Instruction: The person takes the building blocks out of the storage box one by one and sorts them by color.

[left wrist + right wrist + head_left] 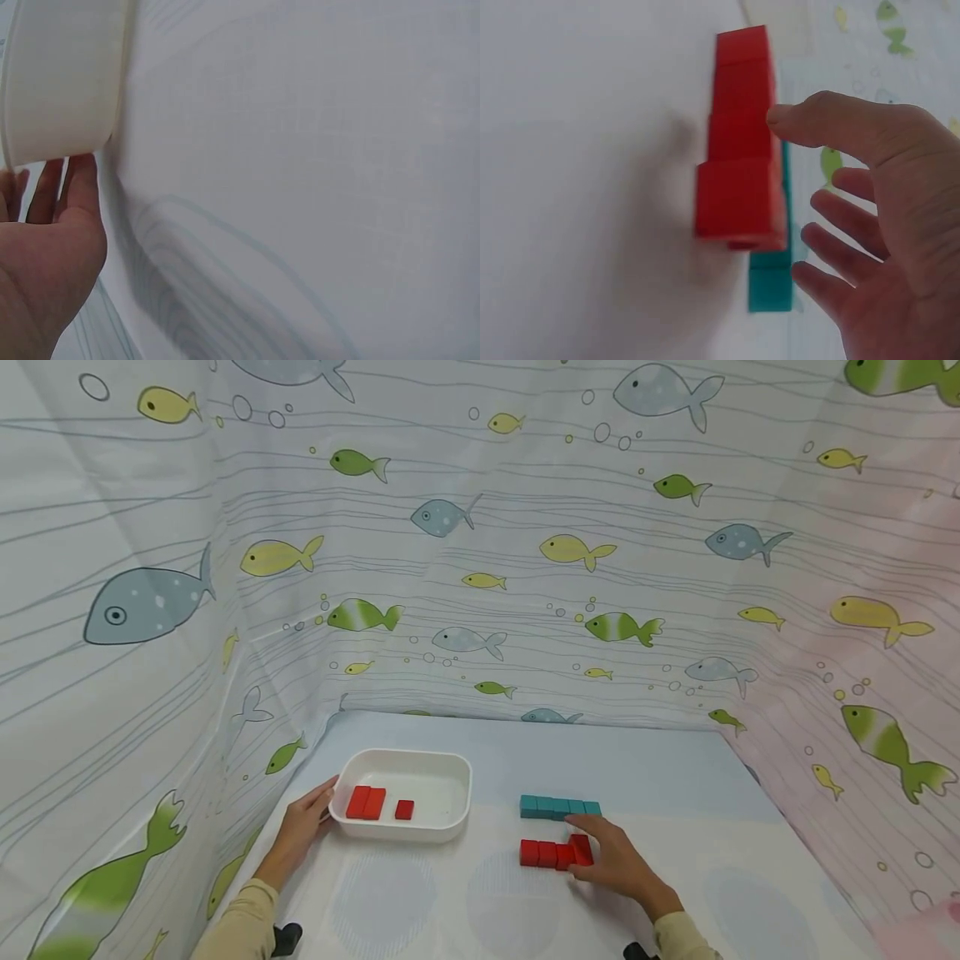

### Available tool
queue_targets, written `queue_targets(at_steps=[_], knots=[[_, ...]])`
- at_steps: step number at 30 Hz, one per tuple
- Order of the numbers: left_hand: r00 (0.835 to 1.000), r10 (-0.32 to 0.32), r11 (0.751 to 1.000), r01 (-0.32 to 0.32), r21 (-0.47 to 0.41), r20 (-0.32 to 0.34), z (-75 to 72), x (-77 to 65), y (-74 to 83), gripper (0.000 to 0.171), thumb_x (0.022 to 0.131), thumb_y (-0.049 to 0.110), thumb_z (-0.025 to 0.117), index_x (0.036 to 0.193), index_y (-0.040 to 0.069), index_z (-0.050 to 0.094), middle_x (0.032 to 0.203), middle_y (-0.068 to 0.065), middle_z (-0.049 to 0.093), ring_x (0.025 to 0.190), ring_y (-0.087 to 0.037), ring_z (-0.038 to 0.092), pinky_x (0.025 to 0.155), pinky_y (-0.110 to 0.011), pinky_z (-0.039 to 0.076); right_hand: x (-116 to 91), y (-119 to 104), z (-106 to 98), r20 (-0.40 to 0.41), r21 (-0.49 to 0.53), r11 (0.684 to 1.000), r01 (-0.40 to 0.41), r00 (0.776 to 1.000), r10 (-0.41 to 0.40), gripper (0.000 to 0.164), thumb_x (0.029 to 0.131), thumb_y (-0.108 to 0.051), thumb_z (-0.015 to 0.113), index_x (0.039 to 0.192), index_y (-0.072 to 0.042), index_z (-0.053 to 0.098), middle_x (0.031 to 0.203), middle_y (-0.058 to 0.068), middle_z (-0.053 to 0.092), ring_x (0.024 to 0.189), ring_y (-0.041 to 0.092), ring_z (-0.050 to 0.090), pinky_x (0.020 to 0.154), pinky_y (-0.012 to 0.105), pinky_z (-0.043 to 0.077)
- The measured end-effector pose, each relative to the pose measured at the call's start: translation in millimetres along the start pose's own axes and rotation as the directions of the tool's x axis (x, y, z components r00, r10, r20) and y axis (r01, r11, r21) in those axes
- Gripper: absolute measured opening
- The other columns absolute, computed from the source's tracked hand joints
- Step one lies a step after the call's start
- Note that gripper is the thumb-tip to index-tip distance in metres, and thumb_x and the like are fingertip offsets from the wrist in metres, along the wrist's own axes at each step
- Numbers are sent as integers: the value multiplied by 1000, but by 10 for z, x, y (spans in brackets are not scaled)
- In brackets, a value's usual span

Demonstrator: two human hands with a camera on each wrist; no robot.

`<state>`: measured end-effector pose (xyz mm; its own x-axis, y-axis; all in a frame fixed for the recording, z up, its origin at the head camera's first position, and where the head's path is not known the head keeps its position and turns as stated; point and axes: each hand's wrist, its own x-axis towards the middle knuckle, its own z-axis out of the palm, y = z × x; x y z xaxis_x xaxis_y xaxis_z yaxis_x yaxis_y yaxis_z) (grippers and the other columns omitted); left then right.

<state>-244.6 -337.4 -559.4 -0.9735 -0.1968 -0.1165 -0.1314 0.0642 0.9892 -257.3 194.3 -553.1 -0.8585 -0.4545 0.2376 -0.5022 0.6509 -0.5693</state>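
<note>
Rested left hand [303, 822] outstretched against the white box [405, 834], spread right hand [617, 860] pretty wide by the right ends of the teal blocks [552, 808] and nearer red row [547, 855]. Spotted three red bits [372, 804] inside the box.

Red blocks [547, 855] one row, teal blocks [552, 807] another. Tray [405, 833] plain white; pieces inside [373, 804] bright red. Curtain [517, 468] white, thin grey-blue lines, fish [618, 627] blue-grey, yellow, green (some greens pale-banded). Table cover [600, 914]: white, pale striped rounds. Sleeves [243, 922] cream.
</note>
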Motion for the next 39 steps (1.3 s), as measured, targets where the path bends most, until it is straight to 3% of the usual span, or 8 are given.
queue_targets(at_steps=[4, 8, 11, 18, 26, 39], knots=[[1000, 4, 1000, -4, 7, -2, 3, 7, 1, 51, 106, 27, 42, 153, 10, 31, 158, -14, 26, 141, -31, 31, 105, -39, 38, 137, -101, -1, -60, 7, 999, 37, 997, -37, 69, 72, -25, 88, 133, -11, 59, 130, 0, 59, 121, 26, 53, 92, 50, 53], [1000, 6, 1000, -6, 0, -1, -1, 4, 0, 51, 106, 27, 42, 153, 10, 32, 158, -14, 26, 140, -31, 32, 105, -39, 38, 319, -226, 84, -99, 104, 991, 80, 993, -70, 56, 79, -22, 83, 130, -12, 61, 127, 2, 61, 119, 28, 55, 93, 52, 52], [1000, 3, 1000, -3, -6, 5, -3, -2, -7, 51, 106, 27, 42, 153, 9, 31, 158, -15, 26, 140, -31, 32, 105, -40, 38, 474, -354, 203, -100, 162, 981, 102, 991, -87, 51, 83, -21, 80, 130, -14, 60, 127, 2, 61, 115, 29, 58, 91, 50, 53], [1000, -4, 1000, 4, -3, 1, 0, 25, -19, 51, 106, 29, 43, 153, 11, 33, 158, -13, 26, 140, -30, 33, 104, -38, 39, 891, -786, 527, -96, 160, 977, 139, 988, -125, 42, 88, -24, 74, 127, -16, 62, 124, -1, 62, 112, 21, 61, 90, 40, 55], [1000, -3, 1000, 3, -9, -4, -25, -10, -24, 51, 106, 28, 42, 153, 10, 32, 158, -14, 26, 140, -32, 32, 105, -40, 39, 1245, -1203, 902, -13, 119, 971, 207, 978, -207, 37, 91, -20, 71, 126, -12, 63, 123, 0, 64, 110, 23, 62, 92, 30, 54], [1000, 17, 999, -17, -37, -14, -6, 2, -22, 50, 105, 26, 45, 151, 8, 35, 156, -16, 29, 139, -33, 34, 104, -41, 40, 1651, -1568, 1326, 118, 173, 974, 147, 979, -169, 37, 88, -12, 73, 123, -2, 66, 120, 9, 66, 110, 23, 63, 88, 26, 55]])
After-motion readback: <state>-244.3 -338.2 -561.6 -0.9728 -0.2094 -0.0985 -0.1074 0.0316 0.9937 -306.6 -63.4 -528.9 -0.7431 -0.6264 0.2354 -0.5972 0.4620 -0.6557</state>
